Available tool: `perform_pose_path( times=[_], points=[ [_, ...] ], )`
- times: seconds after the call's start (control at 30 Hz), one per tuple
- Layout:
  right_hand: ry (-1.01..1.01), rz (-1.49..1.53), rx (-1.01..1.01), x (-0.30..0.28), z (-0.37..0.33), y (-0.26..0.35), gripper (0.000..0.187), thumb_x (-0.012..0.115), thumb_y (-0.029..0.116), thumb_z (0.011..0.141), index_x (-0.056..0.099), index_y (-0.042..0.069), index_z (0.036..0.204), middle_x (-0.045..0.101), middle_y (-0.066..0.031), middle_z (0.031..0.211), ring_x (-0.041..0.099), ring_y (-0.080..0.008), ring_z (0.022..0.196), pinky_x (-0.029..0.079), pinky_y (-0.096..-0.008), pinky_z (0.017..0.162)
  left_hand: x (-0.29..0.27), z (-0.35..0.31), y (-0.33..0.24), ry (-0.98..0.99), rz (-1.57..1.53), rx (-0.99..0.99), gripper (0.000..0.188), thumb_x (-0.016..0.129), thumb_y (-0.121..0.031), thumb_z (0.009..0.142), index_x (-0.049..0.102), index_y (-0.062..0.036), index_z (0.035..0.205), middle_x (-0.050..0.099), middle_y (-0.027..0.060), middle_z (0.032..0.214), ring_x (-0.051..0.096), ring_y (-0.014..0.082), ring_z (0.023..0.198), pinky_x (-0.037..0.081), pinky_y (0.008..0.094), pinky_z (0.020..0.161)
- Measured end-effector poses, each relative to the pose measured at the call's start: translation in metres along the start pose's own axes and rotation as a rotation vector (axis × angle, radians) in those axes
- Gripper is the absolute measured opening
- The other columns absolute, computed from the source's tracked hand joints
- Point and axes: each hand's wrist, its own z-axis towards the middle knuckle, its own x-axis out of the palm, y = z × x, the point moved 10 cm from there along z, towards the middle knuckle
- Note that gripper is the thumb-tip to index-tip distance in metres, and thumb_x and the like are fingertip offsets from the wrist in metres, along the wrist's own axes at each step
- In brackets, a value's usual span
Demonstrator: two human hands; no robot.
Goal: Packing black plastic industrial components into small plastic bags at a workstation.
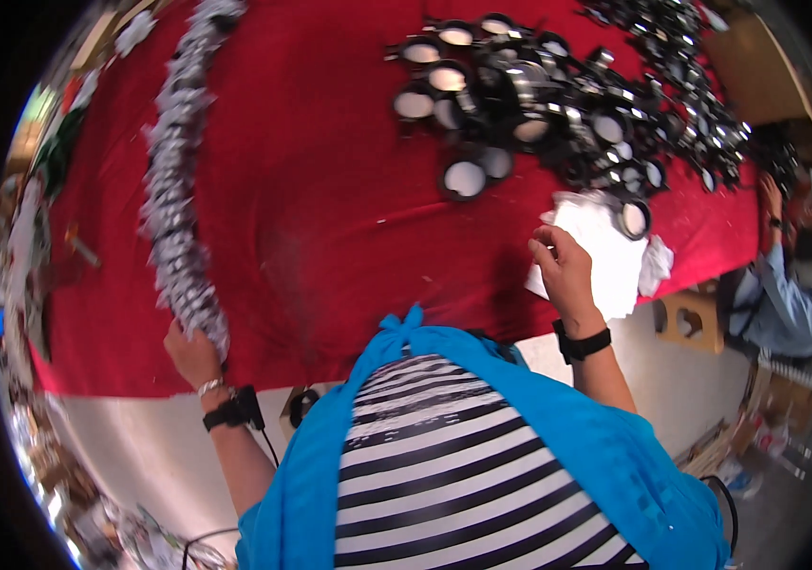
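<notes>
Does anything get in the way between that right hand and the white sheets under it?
Nothing visible stands between the right hand and the white sheets. A round, black-rimmed piece sits at their far right corner, off to the hand's side.

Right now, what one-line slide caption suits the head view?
Left hand at near end of crinkly row, right hand by white sheets, black parts heaped on red cloth.

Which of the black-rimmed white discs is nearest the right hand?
The disc at the upper right corner of the white sheets, up and right of the right hand; the others lie farther away.
</notes>
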Motion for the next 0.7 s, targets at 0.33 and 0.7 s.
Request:
perform_pose_path(
  times=[0.33,0.7],
  points=[
    [-0.359,-0.665,0.141,-0.082,-0.040,-0.069,0.023,0.064,0.030,0.077,0.062,0.009,0.087,0.059,-0.0142,0.090,0.057,-0.0349,0.084,0.045,-0.0463,0.070,0.029,-0.043,-0.227,0.493,-0.681,0.549,0.028,0.059,-0.005,0.081,0.058,-0.0015,0.109,0.064,0.0137,0.094,0.063,0.0248,0.084,0.049,0.0324,0.073],
    [-0.474,-0.718,0.017,-0.078,-0.042,-0.068,0.018,0.068,0.022,0.074,0.065,0.006,0.081,0.063,-0.0094,0.099,0.058,-0.0306,0.094,0.044,-0.0431,0.078,0.011,-0.152,-0.390,0.818,-0.741,1.063,0.025,0.060,-0.007,0.079,0.057,-0.0016,0.103,0.060,0.0142,0.084,0.060,0.0325,0.077,0.049,0.0388,0.066]
  ],
)
